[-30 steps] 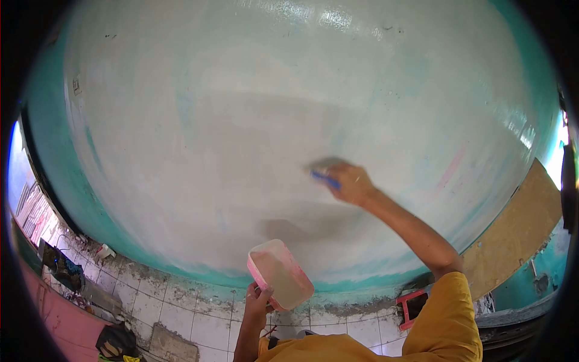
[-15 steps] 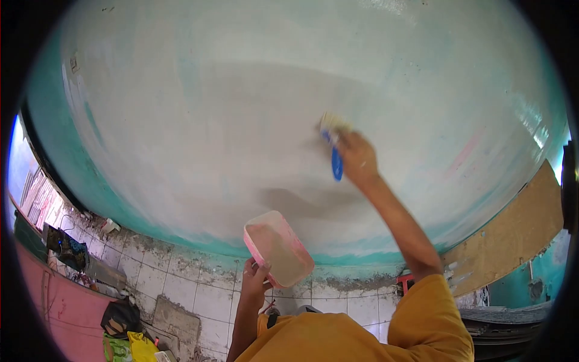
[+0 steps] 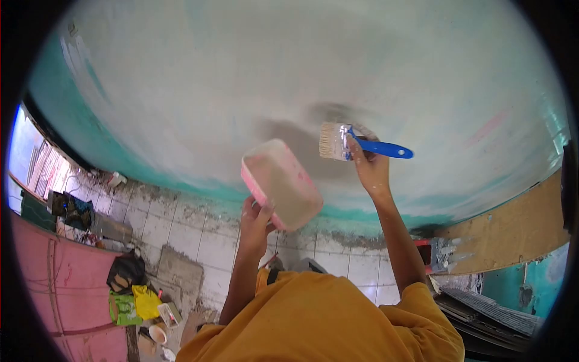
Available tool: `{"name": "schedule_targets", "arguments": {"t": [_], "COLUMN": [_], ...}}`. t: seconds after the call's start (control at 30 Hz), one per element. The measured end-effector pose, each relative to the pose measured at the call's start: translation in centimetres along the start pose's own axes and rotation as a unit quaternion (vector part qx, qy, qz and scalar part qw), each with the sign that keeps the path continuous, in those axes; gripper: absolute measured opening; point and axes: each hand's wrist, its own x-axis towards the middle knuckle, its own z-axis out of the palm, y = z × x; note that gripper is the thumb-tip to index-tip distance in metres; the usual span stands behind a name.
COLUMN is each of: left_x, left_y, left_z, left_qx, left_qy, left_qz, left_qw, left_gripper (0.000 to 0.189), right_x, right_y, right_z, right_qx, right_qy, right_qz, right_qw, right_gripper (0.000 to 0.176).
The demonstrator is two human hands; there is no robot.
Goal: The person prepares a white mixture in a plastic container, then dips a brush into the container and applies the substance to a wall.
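My left hand grips the near left edge of a pink rectangular tub, which is tilted and has a greyish-white coating or paint inside. To its right, my right hand is closed on a wide paintbrush with a blue handle and pale bristles. The bristles point left toward the tub, apart from it. Both hands are in front of a wall with whitish paint over teal, and shadows fall on it behind the brush.
White floor tiles run along the wall's foot. Lower left are a black bag, a yellow bag and a pink panel. At right stand a brown board and stacked dark sheets.
My right hand has drawn the brush back from the wall, down toward the tub, and turned it so the bristles point left. The tub appears higher in view, and the view has tilted downward.
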Motion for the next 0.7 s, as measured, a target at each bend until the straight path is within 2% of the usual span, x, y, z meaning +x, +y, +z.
{"name": "schedule_targets", "arguments": {"t": [0.17, 0.23, 0.3, 0.4, 0.43, 0.47, 0.5, 0.67, 0.7], "left_x": [-1.1, -1.3, -1.9, -2.8, -2.9, -3.2, -3.5, -5.0, -5.3], "left_y": [-0.6, -0.5, -1.2, -2.1, -2.3, -2.8, -3.1, -4.2, -4.5], "left_z": [2.4, 2.4, 3.0, 3.4, 3.5, 3.7, 3.9, 4.9, 5.0], "left_qx": [-0.018, -0.023, -0.025, -0.016, -0.015, -0.022, -0.029, -0.028, -0.033], "left_qy": [-0.019, -0.023, -0.040, -0.054, -0.053, -0.058, -0.062, -0.061, -0.059], "left_qz": [0.031, 0.021, 0.019, 0.020, 0.018, 0.025, 0.033, 0.037, 0.032], "left_qw": [0.999, 0.999, 0.999, 0.998, 0.998, 0.998, 0.997, 0.997, 0.997], "left_gripper": [0.066, 0.065, 0.062, 0.060, 0.060, 0.060, 0.059, 0.062, 0.062], "right_x": [-5.4, -7.2, -8.4, -8.9, -9.2, -9.7, -10.1, -11.8, -12.2], "right_y": [-2.1, -2.8, -3.1, -4.5, -3.9, -2.8, -2.4, -2.7, -3.1], "right_z": [-1.1, -0.7, -0.9, -0.6, -0.6, -0.9, -1.0, -2.1, -2.6], "right_qx": [0.025, 0.045, 0.015, -0.189, -0.188, -0.268, -0.341, -0.369, -0.342], "right_qy": [0.006, -0.049, -0.048, -0.123, -0.123, -0.121, -0.116, -0.074, -0.058], "right_qz": [0.073, 0.067, 0.071, 0.101, 0.102, -0.023, -0.147, -0.140, -0.134], "right_qw": [0.997, 0.996, 0.996, 0.969, 0.969, 0.956, 0.921, 0.916, 0.928], "right_gripper": [0.030, 0.031, 0.029, 0.022, 0.022, 0.019, 0.017, 0.012, 0.013]}}
